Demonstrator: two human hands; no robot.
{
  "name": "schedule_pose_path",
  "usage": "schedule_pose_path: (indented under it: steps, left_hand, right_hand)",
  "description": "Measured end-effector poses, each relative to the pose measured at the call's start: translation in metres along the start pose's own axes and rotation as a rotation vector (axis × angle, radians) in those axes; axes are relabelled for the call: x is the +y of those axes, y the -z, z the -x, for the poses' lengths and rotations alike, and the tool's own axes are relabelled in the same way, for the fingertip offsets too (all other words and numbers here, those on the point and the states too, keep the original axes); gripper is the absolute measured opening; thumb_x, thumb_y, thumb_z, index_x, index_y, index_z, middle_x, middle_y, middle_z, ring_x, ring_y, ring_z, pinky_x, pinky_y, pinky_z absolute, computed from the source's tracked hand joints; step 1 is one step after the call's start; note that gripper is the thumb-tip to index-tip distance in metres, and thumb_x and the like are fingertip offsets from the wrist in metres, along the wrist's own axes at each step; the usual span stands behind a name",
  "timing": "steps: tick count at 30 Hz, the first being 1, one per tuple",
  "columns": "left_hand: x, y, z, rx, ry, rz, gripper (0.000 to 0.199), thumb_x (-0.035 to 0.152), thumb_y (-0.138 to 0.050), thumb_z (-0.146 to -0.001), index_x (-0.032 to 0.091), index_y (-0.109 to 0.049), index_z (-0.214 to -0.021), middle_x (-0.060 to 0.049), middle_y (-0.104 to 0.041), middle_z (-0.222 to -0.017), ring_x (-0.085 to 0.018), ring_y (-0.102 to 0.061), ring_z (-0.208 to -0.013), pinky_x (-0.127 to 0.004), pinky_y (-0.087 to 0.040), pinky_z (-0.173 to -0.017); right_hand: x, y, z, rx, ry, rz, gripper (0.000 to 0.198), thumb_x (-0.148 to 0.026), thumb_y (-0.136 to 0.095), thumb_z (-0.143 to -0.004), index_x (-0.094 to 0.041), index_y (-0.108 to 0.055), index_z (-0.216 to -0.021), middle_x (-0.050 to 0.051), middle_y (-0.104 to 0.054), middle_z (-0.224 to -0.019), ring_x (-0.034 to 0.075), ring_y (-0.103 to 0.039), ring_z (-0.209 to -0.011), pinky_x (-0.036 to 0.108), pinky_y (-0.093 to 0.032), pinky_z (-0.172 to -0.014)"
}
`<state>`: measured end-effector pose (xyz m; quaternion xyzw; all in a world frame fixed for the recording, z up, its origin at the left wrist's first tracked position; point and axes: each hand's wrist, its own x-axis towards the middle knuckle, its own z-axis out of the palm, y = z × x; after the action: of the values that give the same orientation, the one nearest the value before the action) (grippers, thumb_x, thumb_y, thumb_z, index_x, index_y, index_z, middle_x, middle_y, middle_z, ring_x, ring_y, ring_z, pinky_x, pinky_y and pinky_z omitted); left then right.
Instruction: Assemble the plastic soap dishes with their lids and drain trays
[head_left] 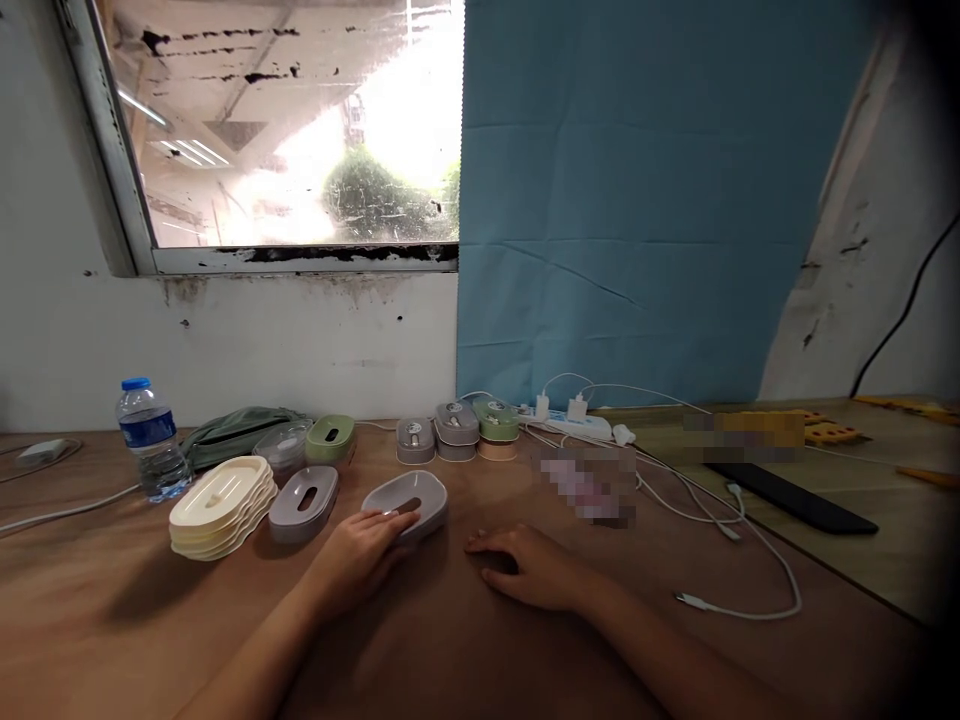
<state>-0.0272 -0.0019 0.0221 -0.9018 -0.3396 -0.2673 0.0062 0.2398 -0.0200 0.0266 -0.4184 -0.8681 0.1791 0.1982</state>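
My left hand [365,552] grips the near edge of a grey oval dish [433,497] with a slot in its middle. Its fingers reach over the rim into the dish, and the thumb is hidden. To the right, my right hand [534,566] rests on the table, holding nothing, with thumb and fingers apart in a curve. A second grey oval dish [283,515] with a slot lies left of the held one. Beside that is a stack of cream oval pieces [217,505].
Behind stand a green slotted dish [343,440], a clear round container [277,447], a green pouch [244,432] and a water bottle [148,440]. Several small labelled boxes [456,425] sit near the wall. A power strip [585,425] and white cables [765,612] lie to the right.
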Motion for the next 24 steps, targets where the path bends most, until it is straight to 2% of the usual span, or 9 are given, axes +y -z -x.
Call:
schedule_pose_path:
  steps: [6,9,12,16,19,21,23,24]
  left_hand:
    - [0.0030,0.0008,0.0016,-0.166,0.005,0.093,0.039,0.023,-0.045,-0.081,0.027,-0.042,-0.120,-0.003,-0.058,-0.114,-0.020,-0.055,-0.100,-0.034,-0.039,-0.089]
    - [0.0032,0.0016,0.0020,-0.184,0.021,0.123,0.039,0.022,-0.046,-0.081,0.027,-0.043,-0.120,-0.003,-0.057,-0.114,-0.021,-0.054,-0.102,-0.035,-0.038,-0.089]
    - [0.0040,0.0008,0.0021,-0.206,0.026,0.174,0.039,0.021,-0.046,-0.080,0.027,-0.044,-0.119,-0.002,-0.056,-0.116,-0.021,-0.051,-0.106,-0.036,-0.036,-0.092]
    - [0.0043,-0.0021,0.0022,-0.244,0.013,0.279,0.040,0.018,-0.044,-0.081,0.027,-0.043,-0.120,-0.001,-0.054,-0.119,-0.019,-0.046,-0.113,-0.039,-0.027,-0.101]
    - [0.0042,-0.0035,0.0030,-0.266,-0.012,0.307,0.045,0.018,-0.046,-0.080,0.026,-0.038,-0.123,-0.001,-0.057,-0.116,-0.018,-0.043,-0.116,-0.041,-0.023,-0.104]
    - [0.0033,-0.0024,0.0040,-0.276,-0.019,0.279,0.053,0.023,-0.051,-0.078,0.025,-0.031,-0.127,-0.001,-0.057,-0.117,-0.020,-0.037,-0.121,-0.042,-0.026,-0.102]
    - [-0.0005,0.0010,0.0049,-0.227,-0.019,0.210,0.059,0.028,-0.053,-0.076,0.024,-0.029,-0.129,-0.003,-0.053,-0.121,-0.022,-0.032,-0.123,-0.041,-0.029,-0.101]
    - [-0.0041,0.0039,0.0053,-0.161,-0.009,0.157,0.057,0.029,-0.053,-0.076,0.023,-0.031,-0.128,-0.004,-0.051,-0.122,-0.023,-0.033,-0.123,-0.041,-0.030,-0.100]
  right_hand:
    - [0.0011,0.0004,0.0000,-0.014,0.024,0.005,0.035,-0.020,-0.051,-0.074,-0.025,-0.059,-0.108,0.002,-0.062,-0.109,0.020,-0.057,-0.099,0.031,-0.041,-0.088]
    - [0.0016,-0.0028,-0.0016,0.044,0.019,0.048,0.024,-0.018,-0.048,-0.074,-0.022,-0.065,-0.090,0.002,-0.067,-0.090,0.018,-0.061,-0.083,0.028,-0.044,-0.076]
    - [0.0021,-0.0065,-0.0032,0.172,0.006,0.108,0.016,-0.016,-0.047,-0.073,-0.020,-0.062,-0.075,0.002,-0.065,-0.074,0.015,-0.058,-0.068,0.024,-0.044,-0.065]
    - [0.0002,-0.0083,-0.0029,0.277,0.089,0.126,0.014,-0.014,-0.050,-0.070,-0.021,-0.056,-0.081,0.002,-0.060,-0.081,0.014,-0.055,-0.072,0.024,-0.043,-0.067]
    - [-0.0027,-0.0078,-0.0012,0.281,0.144,0.137,0.020,-0.014,-0.053,-0.067,-0.021,-0.053,-0.085,0.003,-0.057,-0.086,0.015,-0.054,-0.076,0.025,-0.043,-0.070]
    - [-0.0043,-0.0074,-0.0002,0.260,0.167,0.139,0.025,-0.015,-0.056,-0.065,-0.021,-0.052,-0.089,0.003,-0.055,-0.090,0.016,-0.054,-0.079,0.027,-0.044,-0.071]
    - [-0.0051,-0.0071,0.0004,0.233,0.181,0.137,0.029,-0.017,-0.057,-0.064,-0.022,-0.052,-0.092,0.003,-0.054,-0.094,0.017,-0.053,-0.081,0.028,-0.044,-0.072]
    - [-0.0052,-0.0069,0.0005,0.223,0.186,0.135,0.030,-0.017,-0.058,-0.065,-0.022,-0.052,-0.093,0.004,-0.053,-0.094,0.017,-0.053,-0.082,0.028,-0.044,-0.073]
